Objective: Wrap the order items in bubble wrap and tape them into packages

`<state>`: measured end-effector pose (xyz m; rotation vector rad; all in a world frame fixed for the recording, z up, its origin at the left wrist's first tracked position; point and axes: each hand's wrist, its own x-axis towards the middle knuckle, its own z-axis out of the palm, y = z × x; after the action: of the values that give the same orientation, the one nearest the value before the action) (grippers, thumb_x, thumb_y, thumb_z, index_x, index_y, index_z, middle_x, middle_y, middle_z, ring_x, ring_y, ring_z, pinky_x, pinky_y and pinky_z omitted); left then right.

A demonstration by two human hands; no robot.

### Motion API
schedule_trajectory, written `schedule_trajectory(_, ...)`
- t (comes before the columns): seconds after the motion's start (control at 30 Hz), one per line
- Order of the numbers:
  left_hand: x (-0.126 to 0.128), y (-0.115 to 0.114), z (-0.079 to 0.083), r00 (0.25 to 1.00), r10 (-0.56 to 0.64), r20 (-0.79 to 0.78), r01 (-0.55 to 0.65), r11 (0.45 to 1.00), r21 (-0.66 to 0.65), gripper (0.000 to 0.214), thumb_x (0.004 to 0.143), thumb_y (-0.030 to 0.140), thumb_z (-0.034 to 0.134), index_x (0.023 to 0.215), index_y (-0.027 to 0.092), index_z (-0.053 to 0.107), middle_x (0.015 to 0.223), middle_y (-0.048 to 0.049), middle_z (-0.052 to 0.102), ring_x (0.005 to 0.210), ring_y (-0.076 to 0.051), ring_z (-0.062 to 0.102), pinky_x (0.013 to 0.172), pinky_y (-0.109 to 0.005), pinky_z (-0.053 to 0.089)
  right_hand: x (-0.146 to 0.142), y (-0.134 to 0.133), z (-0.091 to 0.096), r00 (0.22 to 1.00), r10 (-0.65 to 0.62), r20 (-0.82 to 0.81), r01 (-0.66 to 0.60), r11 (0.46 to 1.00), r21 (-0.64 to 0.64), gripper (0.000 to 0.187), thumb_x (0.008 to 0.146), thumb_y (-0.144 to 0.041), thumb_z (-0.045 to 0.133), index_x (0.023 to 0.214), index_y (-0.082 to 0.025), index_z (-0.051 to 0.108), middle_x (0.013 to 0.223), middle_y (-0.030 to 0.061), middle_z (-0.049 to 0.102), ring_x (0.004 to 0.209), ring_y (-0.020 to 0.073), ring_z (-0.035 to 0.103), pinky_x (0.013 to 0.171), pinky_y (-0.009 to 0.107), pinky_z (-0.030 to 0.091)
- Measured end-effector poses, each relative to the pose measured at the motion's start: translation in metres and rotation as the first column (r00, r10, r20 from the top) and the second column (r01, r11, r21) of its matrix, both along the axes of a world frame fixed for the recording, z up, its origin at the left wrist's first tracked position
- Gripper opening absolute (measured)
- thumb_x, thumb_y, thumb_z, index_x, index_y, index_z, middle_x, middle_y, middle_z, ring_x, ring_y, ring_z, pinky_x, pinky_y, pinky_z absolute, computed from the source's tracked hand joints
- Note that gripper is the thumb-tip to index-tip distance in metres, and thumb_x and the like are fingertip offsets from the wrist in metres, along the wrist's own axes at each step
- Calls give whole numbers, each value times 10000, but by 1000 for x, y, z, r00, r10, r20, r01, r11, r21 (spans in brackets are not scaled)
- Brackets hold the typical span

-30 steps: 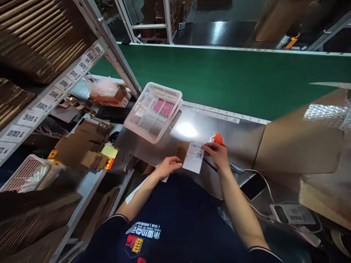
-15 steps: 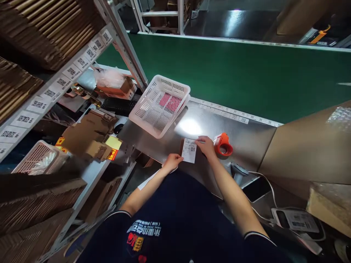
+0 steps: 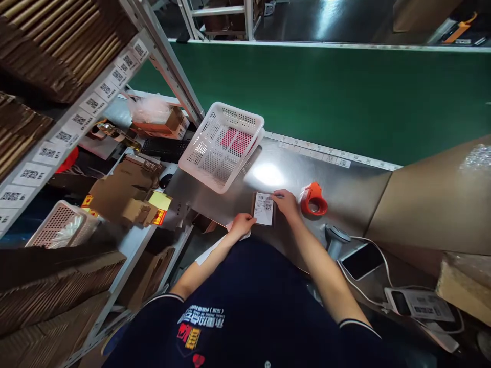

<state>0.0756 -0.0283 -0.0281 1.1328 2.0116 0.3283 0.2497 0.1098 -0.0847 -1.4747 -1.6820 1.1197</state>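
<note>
A white shipping label (image 3: 263,209) with a barcode and a QR code lies over a small brown box (image 3: 253,203) on the metal worktable. My left hand (image 3: 242,225) pinches the label's lower left corner between thumb and fingertips. At the upper right corner, the fingers of my right hand (image 3: 285,202) are closed on the label's edge. Brown shows around the label's sides; how thick the box is, I cannot tell. An orange tape dispenser (image 3: 313,200) stands just right of my right hand. A white strip of paper (image 3: 209,251) sticks out beside my left forearm.
White perforated baskets (image 3: 222,148), nested, stand at the table's back left. A green conveyor belt (image 3: 307,92) runs behind. To the right are a barcode scanner (image 3: 336,237), a phone (image 3: 361,260) and a large carton (image 3: 441,199). Shelves of flattened cardboard (image 3: 57,46) line the left.
The label has settled over the brown box, with brown now visible along its right side too. Both hands stay at its corners. The camera view has shifted slightly.
</note>
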Motion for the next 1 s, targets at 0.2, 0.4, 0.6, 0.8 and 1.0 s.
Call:
schedule_trajectory(0.2,3,0,15,944,-180,-275,161,983,-92,408,958,511,572,728,229,756,844,-90,786,901,-255,737,753,-308,444,-2,0,-10,1000,29,4,-29,999,35,166,821,-354,671,910,-218,702,1006,89,750,973,271,701,915,447,576)
schedule_trajectory(0.4,-9,-1,12,935,-215,-283,164,968,-192,569,941,696,530,672,232,719,821,-89,771,903,-261,737,737,-299,428,15,-40,-9,940,172,294,-265,912,313,496,946,-402,627,1377,-158,613,1431,217,639,1346,363,586,1145,572,464)
schedule_trajectory(0.6,-19,5,-7,947,-226,-230,182,964,-196,420,922,579,637,722,223,736,814,-42,758,862,-202,705,664,-268,373,13,-76,4,507,704,497,-861,388,329,546,1062,-381,478,1539,-116,498,1591,153,525,1507,307,453,1280,571,283)
schedule_trajectory(0.8,-20,3,-7,955,-212,-208,180,970,-164,532,901,680,624,636,221,670,707,-16,687,774,-179,659,645,-269,334,-19,-11,22,548,533,645,-784,597,172,589,1062,-373,466,1587,-109,435,1660,165,406,1556,338,366,1277,623,252)
schedule_trajectory(1.0,-18,3,-3,960,-188,-207,158,975,-155,541,892,703,616,632,229,648,712,-30,688,791,-198,675,643,-280,335,-36,-25,27,736,200,646,-488,818,303,646,1076,-418,354,1629,-85,358,1699,201,320,1606,352,243,1284,647,211)
